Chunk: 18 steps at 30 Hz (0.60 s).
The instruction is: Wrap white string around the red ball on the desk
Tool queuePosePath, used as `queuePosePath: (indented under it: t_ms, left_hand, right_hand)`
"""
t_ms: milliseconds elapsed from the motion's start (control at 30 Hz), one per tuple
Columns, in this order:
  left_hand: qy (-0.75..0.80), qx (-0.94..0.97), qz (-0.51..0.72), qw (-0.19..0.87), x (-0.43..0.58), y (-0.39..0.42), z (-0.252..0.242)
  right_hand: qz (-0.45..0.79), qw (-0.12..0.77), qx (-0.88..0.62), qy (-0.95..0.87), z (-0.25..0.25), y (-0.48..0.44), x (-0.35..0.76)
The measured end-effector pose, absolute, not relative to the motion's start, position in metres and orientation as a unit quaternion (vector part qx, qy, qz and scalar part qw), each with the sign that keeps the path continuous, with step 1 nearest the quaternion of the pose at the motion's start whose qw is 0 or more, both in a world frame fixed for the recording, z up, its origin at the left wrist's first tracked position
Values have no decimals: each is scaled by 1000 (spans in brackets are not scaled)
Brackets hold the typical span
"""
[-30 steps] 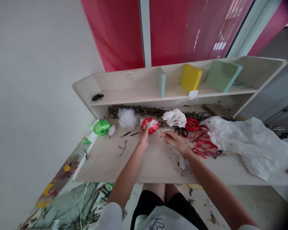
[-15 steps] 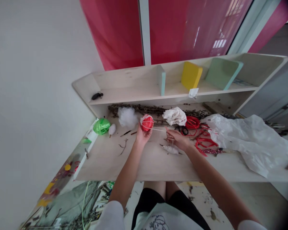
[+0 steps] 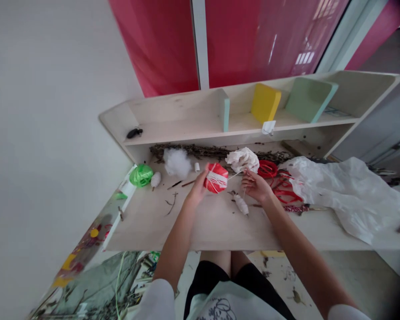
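My left hand [image 3: 198, 189] grips a red ball [image 3: 216, 178] bound with several bands of white thread. My right hand [image 3: 255, 186] pinches the white thread [image 3: 234, 176] that runs taut from the ball. Below that hand, a thread hangs down to a small white thread bundle on a stick [image 3: 242, 204], which lies on the pale wooden table [image 3: 146, 222]. Just beyond my right fingers sits a crumpled white paper or cloth [image 3: 242, 160]. A coil of red ribbon [image 3: 267, 169] lies to the right.
Dry twigs [image 3: 193, 152] line the table's back. Cotton wool [image 3: 176, 162] and a green ribbon roll [image 3: 140, 175] lie at left. A white plastic sheet [image 3: 350, 195] covers the right side. Above stands a shelf [image 3: 173, 129] holding yellow and green blocks.
The red ball has shifted right and turned, showing more white bands. My right hand has moved up and right, and the white bundle has swung round on the table.
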<state>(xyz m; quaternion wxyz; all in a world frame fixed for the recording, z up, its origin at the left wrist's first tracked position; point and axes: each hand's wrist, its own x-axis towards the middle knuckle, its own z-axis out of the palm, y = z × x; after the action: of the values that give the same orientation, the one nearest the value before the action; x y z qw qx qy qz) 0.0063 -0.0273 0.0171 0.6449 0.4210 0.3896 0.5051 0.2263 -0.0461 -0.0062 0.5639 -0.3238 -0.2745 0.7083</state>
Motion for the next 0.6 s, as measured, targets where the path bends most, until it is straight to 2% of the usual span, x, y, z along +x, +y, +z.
queuePosePath:
  t_ms: [233, 433, 600]
  left_hand:
    - [408, 653, 363, 526, 14, -42, 12]
    - [459, 713, 378, 372, 15, -45, 13]
    - [442, 728, 413, 323, 15, -45, 14]
  right_hand:
    - [663, 598, -331, -305, 2, -48, 229]
    - [636, 597, -353, -339, 11, -55, 222]
    - [630, 567, -373, -378, 12, -59, 214]
